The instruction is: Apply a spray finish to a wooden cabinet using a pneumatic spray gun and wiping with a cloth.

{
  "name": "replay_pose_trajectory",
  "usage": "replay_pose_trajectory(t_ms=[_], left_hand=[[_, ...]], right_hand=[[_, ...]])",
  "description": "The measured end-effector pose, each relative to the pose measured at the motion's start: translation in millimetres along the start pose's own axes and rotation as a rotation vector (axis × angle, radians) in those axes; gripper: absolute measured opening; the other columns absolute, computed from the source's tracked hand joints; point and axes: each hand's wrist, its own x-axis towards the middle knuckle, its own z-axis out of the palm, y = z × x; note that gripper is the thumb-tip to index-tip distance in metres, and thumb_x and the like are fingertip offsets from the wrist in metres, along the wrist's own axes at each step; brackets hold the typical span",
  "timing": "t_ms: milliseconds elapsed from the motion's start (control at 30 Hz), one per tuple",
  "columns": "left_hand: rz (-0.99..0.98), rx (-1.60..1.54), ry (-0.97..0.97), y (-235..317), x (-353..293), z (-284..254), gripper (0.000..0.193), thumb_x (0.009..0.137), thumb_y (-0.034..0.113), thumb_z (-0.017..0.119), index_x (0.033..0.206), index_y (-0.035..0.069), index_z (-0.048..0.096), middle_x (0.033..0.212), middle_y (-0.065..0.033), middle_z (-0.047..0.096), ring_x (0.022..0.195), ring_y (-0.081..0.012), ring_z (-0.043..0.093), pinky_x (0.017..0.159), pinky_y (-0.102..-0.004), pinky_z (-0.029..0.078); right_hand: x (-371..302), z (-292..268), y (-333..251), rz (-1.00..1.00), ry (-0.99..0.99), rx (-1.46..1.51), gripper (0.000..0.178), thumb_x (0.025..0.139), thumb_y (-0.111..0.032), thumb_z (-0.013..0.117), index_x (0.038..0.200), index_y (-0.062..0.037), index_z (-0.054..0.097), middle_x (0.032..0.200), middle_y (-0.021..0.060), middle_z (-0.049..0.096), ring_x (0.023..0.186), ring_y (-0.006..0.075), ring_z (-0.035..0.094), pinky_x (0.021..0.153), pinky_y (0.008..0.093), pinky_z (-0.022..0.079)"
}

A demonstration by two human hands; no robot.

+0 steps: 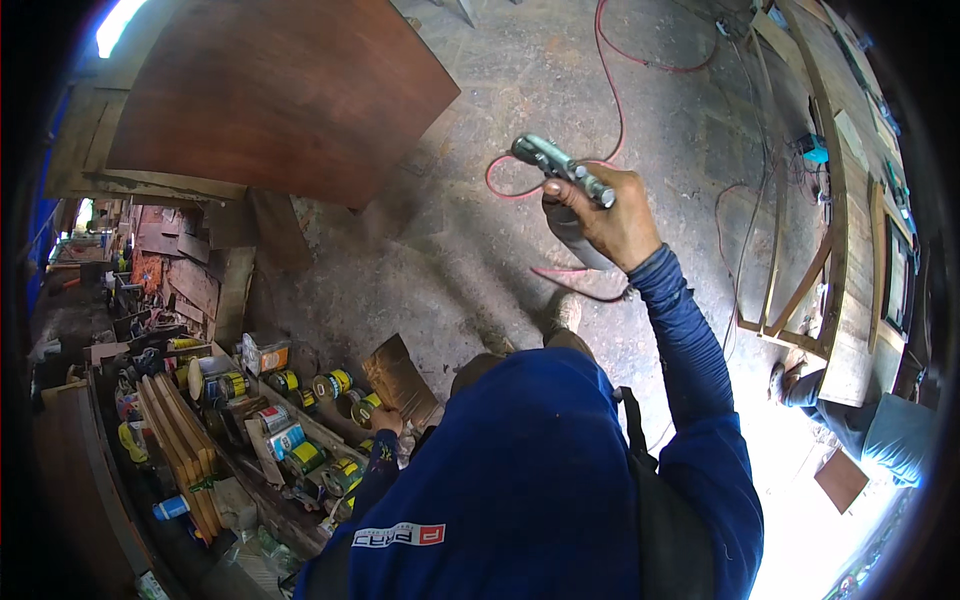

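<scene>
My right hand (622, 215) is raised over the floor, its fingers wrapped round a metal spray gun (548, 157). A grey cup (572, 238) hangs below the gun, partly hidden by the hand. A red hose (508, 187) loops close by the gun. Low on my left, my left hand (387, 420) reaches down beside a round can with a yellow label (364, 409) and a brown piece of cardboard (400, 375). Its fingers are too small and hidden to show whether they grip either one.
A large reddish-brown wood panel (280, 90) juts out at upper left. Several cans (305, 456) and wood strips (178, 450) crowd the lower left. The hose and cables trail over the concrete floor (480, 90). Along the right stands a wooden bench (850, 320), with another person (840, 420) near it.
</scene>
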Motion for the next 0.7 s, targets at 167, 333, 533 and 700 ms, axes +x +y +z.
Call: replay_pose_trajectory(t_ms=[167, 333, 533, 700], left_hand=[[-0.044, 0.24, 0.009, 83.2, -56.5, -19.0, 0.024, 0.086, 0.011, 0.057, 0.1, -0.005, 0.068, 0.1, -0.0269, 0.069, 0.097, -0.0447, 0.063, 0.084, -0.0475, 0.05], [-0.164, 0.259, 0.03, 62.9, -63.4, -13.2, 0.028, 0.085, 0.013, 0.058, 0.105, -0.005, 0.067, 0.102, -0.0281, 0.068, 0.101, -0.0455, 0.062, 0.086, -0.0481, 0.05], [-0.085, 0.245, 0.069, 86.1, -83.1, -25.8, 0.027, 0.083, 0.009, 0.055, 0.102, -0.007, 0.065, 0.101, -0.0302, 0.067, 0.098, -0.0467, 0.062, 0.084, -0.0486, 0.05], [-0.102, 0.248, -0.005, -0.3, -58.3, -7.9, 0.025, 0.086, 0.011, 0.057, 0.103, -0.004, 0.066, 0.099, -0.0293, 0.067, 0.095, -0.0465, 0.063, 0.083, -0.05, 0.05]], right_hand=[[52.6, -41.5, -58.1, -0.098, 0.219, 0.232, 0.027, 0.089, -0.028, 0.075, 0.098, -0.003, 0.076, 0.076, 0.0063, 0.073, 0.066, 0.0085, 0.064, 0.059, 0.025, 0.05], [122.0, -57.4, -141.4, -0.462, 0.385, 0.452, 0.022, 0.094, -0.018, 0.07, 0.098, 0.0035, 0.073, 0.086, 0.0026, 0.073, 0.074, 0.0059, 0.064, 0.065, 0.0215, 0.05], [163.5, -67.3, -96.2, -0.508, 0.171, 0.336, 0.021, 0.092, -0.022, 0.071, 0.101, -0.0046, 0.076, 0.08, 0.0032, 0.074, 0.07, 0.0082, 0.065, 0.062, 0.0249, 0.051], [134.6, -50.5, -8.7, -0.094, 0.077, 0.159, 0.039, 0.091, -0.041, 0.07, 0.091, -0.0026, 0.075, 0.068, 0.0032, 0.068, 0.064, 0.0072, 0.058, 0.058, 0.0265, 0.046]])
